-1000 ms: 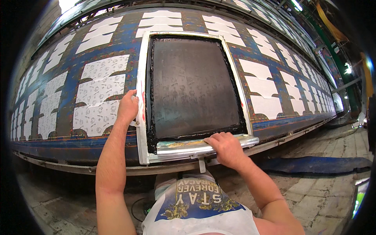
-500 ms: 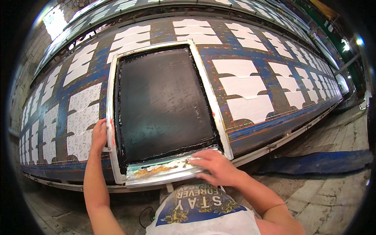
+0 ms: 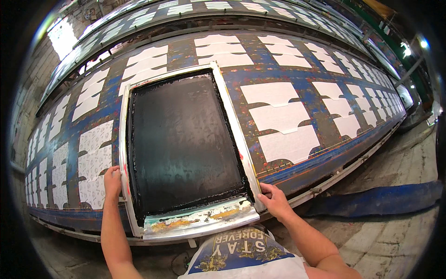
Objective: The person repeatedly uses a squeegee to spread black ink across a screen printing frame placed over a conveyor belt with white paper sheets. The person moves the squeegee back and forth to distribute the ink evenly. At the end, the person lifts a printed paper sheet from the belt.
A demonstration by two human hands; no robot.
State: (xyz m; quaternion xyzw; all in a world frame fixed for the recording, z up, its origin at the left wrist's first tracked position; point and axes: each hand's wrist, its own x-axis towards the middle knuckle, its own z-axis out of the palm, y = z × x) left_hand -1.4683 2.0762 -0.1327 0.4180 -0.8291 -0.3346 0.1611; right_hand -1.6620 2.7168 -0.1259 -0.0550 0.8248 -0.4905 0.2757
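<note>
A screen printing frame with pale metal sides lies on a long printing table. Its mesh is coated in wet-looking black ink, thickest along the inner edges. My left hand grips the frame's left side near the close end, fingers curled at the rail. On the opposite side, my right hand holds the right rail near its close corner. Across the near end rests a long metal bar, apparently a squeegee, smeared with white, green and orange paint. Neither hand touches it.
White cut fabric pieces lie in rows right of the frame and beyond it. Pieces at the left carry a small dark print. A metal rail edges the table. Blue cloth lies low at the right. More tables stand behind.
My right hand has left the paint-smeared bar and taken hold of the frame's right rail. My left hand stays on the left rail. The whole scene sits lower in view.
</note>
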